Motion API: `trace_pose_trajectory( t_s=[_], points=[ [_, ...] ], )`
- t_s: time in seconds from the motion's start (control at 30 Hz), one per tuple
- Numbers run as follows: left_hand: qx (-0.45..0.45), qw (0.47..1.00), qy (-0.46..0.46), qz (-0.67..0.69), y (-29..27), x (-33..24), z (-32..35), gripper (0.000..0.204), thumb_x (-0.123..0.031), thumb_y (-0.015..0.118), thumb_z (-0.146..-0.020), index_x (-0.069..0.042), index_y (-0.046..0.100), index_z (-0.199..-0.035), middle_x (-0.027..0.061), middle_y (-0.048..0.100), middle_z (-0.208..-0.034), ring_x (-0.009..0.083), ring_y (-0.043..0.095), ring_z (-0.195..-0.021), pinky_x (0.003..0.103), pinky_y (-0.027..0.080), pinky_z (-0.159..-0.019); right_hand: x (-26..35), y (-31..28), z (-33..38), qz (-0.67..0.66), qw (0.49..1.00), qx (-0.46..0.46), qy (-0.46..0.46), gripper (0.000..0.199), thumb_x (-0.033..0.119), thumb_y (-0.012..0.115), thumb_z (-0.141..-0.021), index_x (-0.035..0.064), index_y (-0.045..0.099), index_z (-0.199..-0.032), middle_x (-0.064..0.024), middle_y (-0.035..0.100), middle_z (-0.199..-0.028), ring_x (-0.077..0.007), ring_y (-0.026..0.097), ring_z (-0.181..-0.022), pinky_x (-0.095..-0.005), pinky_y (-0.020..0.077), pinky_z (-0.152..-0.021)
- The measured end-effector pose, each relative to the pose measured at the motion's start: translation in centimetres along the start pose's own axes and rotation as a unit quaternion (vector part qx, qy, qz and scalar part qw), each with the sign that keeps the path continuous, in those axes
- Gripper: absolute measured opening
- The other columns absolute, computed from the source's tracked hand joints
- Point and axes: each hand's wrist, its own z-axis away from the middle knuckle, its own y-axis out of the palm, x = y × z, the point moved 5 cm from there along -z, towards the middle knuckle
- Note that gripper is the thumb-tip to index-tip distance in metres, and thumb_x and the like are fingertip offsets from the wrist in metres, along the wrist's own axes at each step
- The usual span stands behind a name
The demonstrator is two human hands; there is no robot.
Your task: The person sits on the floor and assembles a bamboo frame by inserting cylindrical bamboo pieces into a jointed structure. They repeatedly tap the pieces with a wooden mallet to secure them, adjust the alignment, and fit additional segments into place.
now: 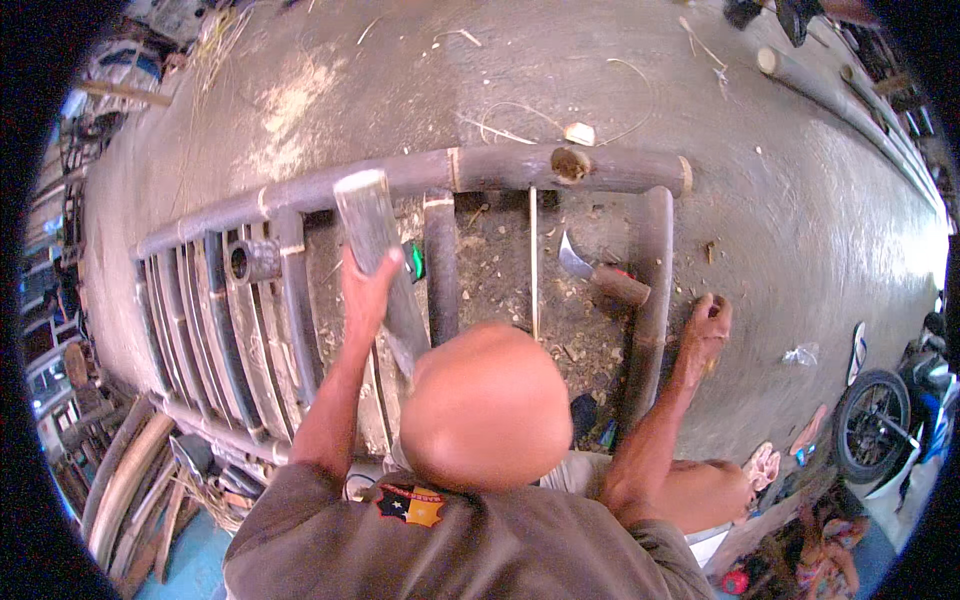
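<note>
My left hand (368,295) is wrapped round a thick, greyish wooden post (369,220) with a pale cut end, held tilted over a ladder-like bamboo frame (370,180). Its lower end is hidden below my hand. Out beyond the frame's right end, my right hand (706,330) is closed with the fingers curled in; what it holds, if anything, I cannot make out. Between the two hands, inside the frame, lies a curved-blade knife (575,258) with a brown handle (620,286). The frame's far rail has a round hole (571,163) near its right end.
Wood chips and shavings litter the ground inside the frame. A short hollow bamboo piece (256,261) rests among the slats. Long poles (840,115) lie at the far right, a motorbike wheel (872,425) stands at the right, and stacked bamboo (125,480) is at the lower left.
</note>
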Motion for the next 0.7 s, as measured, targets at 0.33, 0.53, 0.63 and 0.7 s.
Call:
trace_pose_trajectory(
  t_s=[0.33, 0.53, 0.63, 0.7],
  points=[
    [0.305, 0.839, -0.091, 0.442, 14.0, -11.3, -9.4, 0.068, -0.057, 0.074, -0.085, -0.005, 0.061, -0.127, 0.0126, 0.070, -0.113, 0.0277, 0.068, -0.104, 0.046, 0.056, -0.096, -14.8, 0.6, 1.8, 0.120, 0.989, 0.005, 0.086, 0.098, 0.054, 0.083, -0.078, 0.0068, 0.042, -0.155, -0.0272, 0.057, -0.142, -0.0440, 0.047, -0.138, -0.0534, 0.0410, -0.113],
    [0.363, 0.805, -0.103, 0.458, 17.7, -12.2, -7.3, 0.071, -0.053, 0.075, -0.084, -0.002, 0.057, -0.129, 0.0145, 0.069, -0.111, 0.0304, 0.068, -0.101, 0.048, 0.055, -0.094, -20.6, 0.3, 5.0, 0.033, 0.982, 0.096, 0.158, 0.125, 0.062, 0.087, -0.069, 0.0119, 0.022, -0.163, -0.0322, 0.057, -0.139, -0.0503, 0.054, -0.130, -0.0580, 0.0414, -0.111],
    [0.242, 0.896, -0.030, 0.372, 17.4, -12.3, -7.7, 0.066, -0.045, 0.080, -0.083, -0.001, 0.057, -0.126, 0.0092, 0.066, -0.110, 0.0209, 0.064, -0.100, 0.041, 0.055, -0.087, -21.9, 0.8, 6.3, 0.161, 0.959, 0.117, 0.202, 0.121, 0.060, 0.086, -0.071, 0.0091, 0.024, -0.162, -0.0316, 0.056, -0.141, -0.0481, 0.054, -0.131, -0.0573, 0.0419, -0.111],
    [0.152, 0.934, 0.062, 0.318, 15.9, -15.2, -7.4, 0.066, -0.044, 0.081, -0.082, -0.002, 0.056, -0.128, 0.0081, 0.064, -0.112, 0.0191, 0.062, -0.100, 0.039, 0.053, -0.087, -22.1, 0.7, 6.7, 0.165, 0.964, 0.099, 0.181, 0.117, 0.056, 0.085, -0.073, 0.0104, 0.024, -0.162, -0.0292, 0.057, -0.141, -0.0476, 0.055, -0.130, -0.0581, 0.0431, -0.110]
  ],
)
